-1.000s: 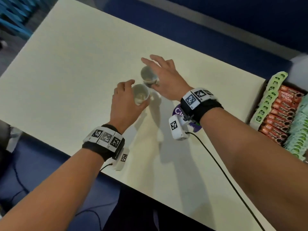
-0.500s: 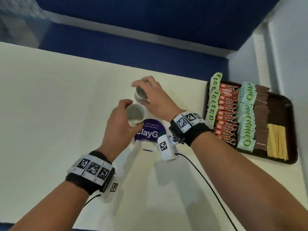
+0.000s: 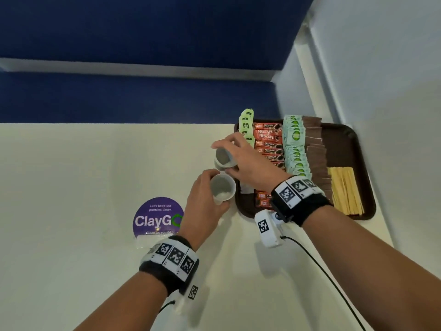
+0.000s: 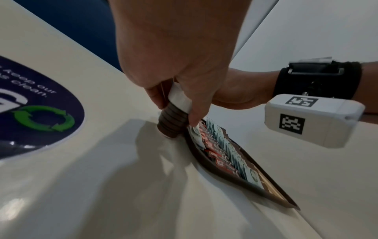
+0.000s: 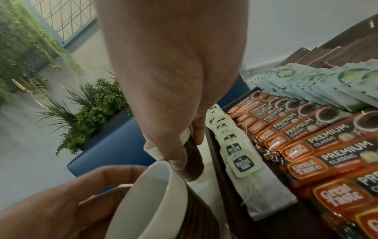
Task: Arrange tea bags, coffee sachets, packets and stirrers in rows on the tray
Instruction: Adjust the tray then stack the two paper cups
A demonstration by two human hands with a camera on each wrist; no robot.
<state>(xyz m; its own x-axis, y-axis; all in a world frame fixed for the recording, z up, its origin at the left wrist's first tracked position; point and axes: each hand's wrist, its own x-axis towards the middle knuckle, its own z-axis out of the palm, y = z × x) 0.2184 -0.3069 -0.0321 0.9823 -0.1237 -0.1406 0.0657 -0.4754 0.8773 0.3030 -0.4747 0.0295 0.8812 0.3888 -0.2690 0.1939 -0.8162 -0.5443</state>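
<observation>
A dark brown tray (image 3: 362,149) sits at the table's far right, against the wall. On it, left to right, lie rows of green-tagged tea bags (image 3: 246,123), orange coffee sachets (image 3: 268,139), pale green packets (image 3: 296,149), brown packets (image 3: 315,149) and wooden stirrers (image 3: 344,192). My left hand (image 3: 210,187) grips a ribbed brown cup with a white rim, the near cup (image 3: 223,189), right beside the tray's left edge. My right hand (image 3: 235,161) holds the far cup (image 3: 222,156) from above, tilted, next to the tea bags (image 5: 243,165). Both cups look empty.
A round purple ClayGo sticker (image 3: 157,217) is stuck to the table left of my left hand. A white wall (image 3: 393,115) rises right of the tray. A blue bench (image 3: 119,99) runs behind the table. A black cable (image 3: 322,278) trails from my right wrist.
Both hands have carried the cups to the right, up to the tray's left edge. My right hand, open over its cup a second ago, now grips it.
</observation>
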